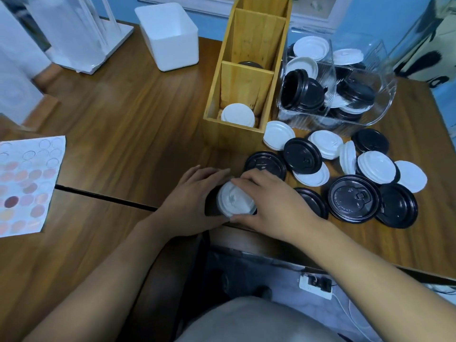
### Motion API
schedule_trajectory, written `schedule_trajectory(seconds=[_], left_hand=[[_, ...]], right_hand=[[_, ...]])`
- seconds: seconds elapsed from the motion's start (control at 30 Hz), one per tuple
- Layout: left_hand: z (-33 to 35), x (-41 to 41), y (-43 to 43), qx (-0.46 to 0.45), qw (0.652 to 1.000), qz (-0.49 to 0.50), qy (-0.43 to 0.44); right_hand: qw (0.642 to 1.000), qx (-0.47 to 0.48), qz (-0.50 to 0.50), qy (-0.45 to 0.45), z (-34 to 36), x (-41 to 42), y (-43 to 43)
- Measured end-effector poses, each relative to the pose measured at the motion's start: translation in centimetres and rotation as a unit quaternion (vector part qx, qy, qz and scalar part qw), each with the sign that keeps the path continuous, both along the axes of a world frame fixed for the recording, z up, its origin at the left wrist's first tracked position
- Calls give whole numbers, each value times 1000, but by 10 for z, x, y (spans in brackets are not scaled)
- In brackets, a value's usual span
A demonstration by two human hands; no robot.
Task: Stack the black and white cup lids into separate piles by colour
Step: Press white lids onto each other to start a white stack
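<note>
— Where is the white lid [235, 202]?
— Near the table's [123, 114] front edge, top side up, between the two hands.
— How do the hands hold it?
— The left hand [190, 201] cups its left side, with the fingers curved round the far rim and the thumb along the near rim. The right hand [274, 203] grips it from the right, with the fingertips curled over the top and the thumb against the near rim. Both clasp it.
— One lid, or several?
— I cannot tell. Its side looks thick. A dark patch shows under it on the left, either a lid or a shadow.
— And the others?
— Black lids [354, 198] and white lids [376, 166] lie mixed just right of the right hand, several overlapping. A tilted lid [348, 157] stands on edge among them. Behind them a clear bin [387, 90] holds more of both colours, jumbled.
— The box?
— The wooden box [232, 141] stands beyond the hands, divided into compartments in a row. The nearest holds a white stack [238, 114]. A dark lid [250, 64] shows in the middle one, behind the divider.
— Anything else?
— A white tub [170, 35] sits left of the box, farther back. A sheet [27, 186] printed with circles lies at the left edge.
</note>
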State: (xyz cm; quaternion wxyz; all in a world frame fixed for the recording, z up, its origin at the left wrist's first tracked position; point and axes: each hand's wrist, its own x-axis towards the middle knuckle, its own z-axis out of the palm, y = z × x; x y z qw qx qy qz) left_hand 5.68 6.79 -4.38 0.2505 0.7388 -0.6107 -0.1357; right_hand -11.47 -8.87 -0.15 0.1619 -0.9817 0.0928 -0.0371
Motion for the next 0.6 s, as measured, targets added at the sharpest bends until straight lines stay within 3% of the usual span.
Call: schedule_trajectory(seconds=[0.3, 0.6], left_hand=[[-5, 1, 3, -20, 1000, -4, 5], [-3, 2, 2, -27, 1000, 0, -3]], right_hand=[[994, -102, -11, 31, 5, 9, 3], [997, -62, -11, 47, 8, 16, -4]])
